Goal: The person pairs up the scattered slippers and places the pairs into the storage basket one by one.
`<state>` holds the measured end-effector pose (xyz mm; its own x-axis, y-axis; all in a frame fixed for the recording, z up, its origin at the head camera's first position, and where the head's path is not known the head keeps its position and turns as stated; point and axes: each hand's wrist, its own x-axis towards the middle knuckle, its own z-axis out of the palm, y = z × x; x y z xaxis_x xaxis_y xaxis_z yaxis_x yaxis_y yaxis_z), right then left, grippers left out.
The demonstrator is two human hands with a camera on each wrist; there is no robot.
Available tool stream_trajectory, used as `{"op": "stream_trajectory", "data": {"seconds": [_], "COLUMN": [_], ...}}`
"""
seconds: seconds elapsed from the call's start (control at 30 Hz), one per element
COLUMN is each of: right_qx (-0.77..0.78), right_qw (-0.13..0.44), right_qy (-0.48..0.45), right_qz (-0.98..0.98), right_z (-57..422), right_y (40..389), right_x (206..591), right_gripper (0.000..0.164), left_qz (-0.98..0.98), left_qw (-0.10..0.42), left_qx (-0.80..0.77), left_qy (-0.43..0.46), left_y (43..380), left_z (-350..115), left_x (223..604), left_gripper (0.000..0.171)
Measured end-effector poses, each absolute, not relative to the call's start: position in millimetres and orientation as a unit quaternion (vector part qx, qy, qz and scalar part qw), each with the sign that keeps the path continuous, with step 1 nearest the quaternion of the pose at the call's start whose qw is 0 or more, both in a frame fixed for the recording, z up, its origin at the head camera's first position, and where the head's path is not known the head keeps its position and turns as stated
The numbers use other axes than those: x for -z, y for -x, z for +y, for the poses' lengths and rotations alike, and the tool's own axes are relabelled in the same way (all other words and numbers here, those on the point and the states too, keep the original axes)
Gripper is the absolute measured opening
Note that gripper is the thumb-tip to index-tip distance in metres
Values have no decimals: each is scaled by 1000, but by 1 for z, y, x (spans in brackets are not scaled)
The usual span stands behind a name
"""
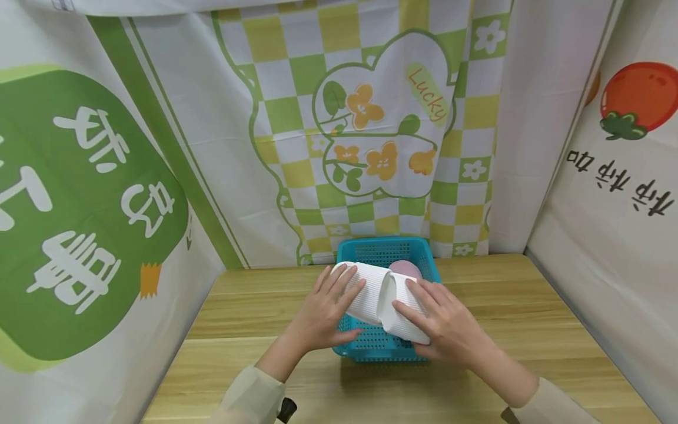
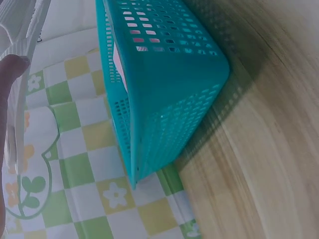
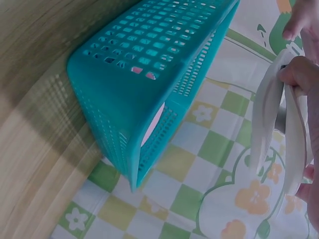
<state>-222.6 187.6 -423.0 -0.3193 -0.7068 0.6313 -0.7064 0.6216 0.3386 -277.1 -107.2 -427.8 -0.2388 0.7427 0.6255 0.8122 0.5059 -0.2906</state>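
Two white ribbed pieces (image 1: 366,292), slipper-like in outline, are held tilted above a turquoise plastic basket (image 1: 381,354), with a gap between them. My right hand (image 1: 450,321) grips the right piece, fingers over its ribbed face and thumb at its lower edge. In the right wrist view the two pieces (image 3: 265,114) stand edge-on, side by side. The left hand (image 1: 324,312) lays its nearly straight fingers on the left piece, while its thumb sticks out apart below. Inside the basket is a pink rounded thing (image 1: 405,269), partly hidden by the white pieces.
The basket stands on a wood-grain table (image 1: 254,330), near its back edge. Behind hangs a green and yellow checked cloth (image 1: 296,118). Printed white cloth walls (image 1: 609,235) close in both sides.
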Motion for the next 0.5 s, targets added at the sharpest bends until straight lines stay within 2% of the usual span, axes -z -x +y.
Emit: {"op": "stream_trajectory", "data": {"seconds": [0.17, 0.5], "right_qx": [-7, -31], "right_qw": [390, 399], "right_qy": [-429, -415], "right_qz": [-815, -817], "right_z": [189, 194], "right_y": [225, 232], "right_x": [424, 427], "right_gripper": [87, 84], "left_qz": [-795, -814], "left_qw": [373, 364], "left_qx": [55, 72], "left_qy": [476, 448], "left_y": [277, 275], "left_z": [-119, -131], "left_x": [433, 448], "left_gripper": [101, 96]}}
